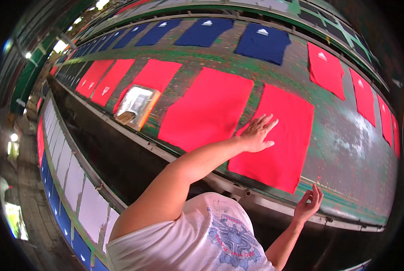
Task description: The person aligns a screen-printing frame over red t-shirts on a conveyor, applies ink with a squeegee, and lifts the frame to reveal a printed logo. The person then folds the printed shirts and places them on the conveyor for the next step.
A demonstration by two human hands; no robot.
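My left hand (257, 134) lies on a flat red fabric panel (283, 131), its fingers spread and pointing away from me. My right hand (308, 204) is raised by the table's near edge, just off that panel's lower right corner. Its fingers are loosely curled and apart, with nothing visible in them. To the left, a second plain red panel (208, 106) is spread out flat. Farther left, a printing screen frame (138, 105) rests over another red piece, with a brownish block-like thing (125, 118) at its near end.
Paint-stained, the long table (333, 122) runs from left to right. Along its far side lie navy panels (263, 43) and red panels (326, 70) with small white prints. Behind me on the left, another table carries white panels (92, 207) and blue ones.
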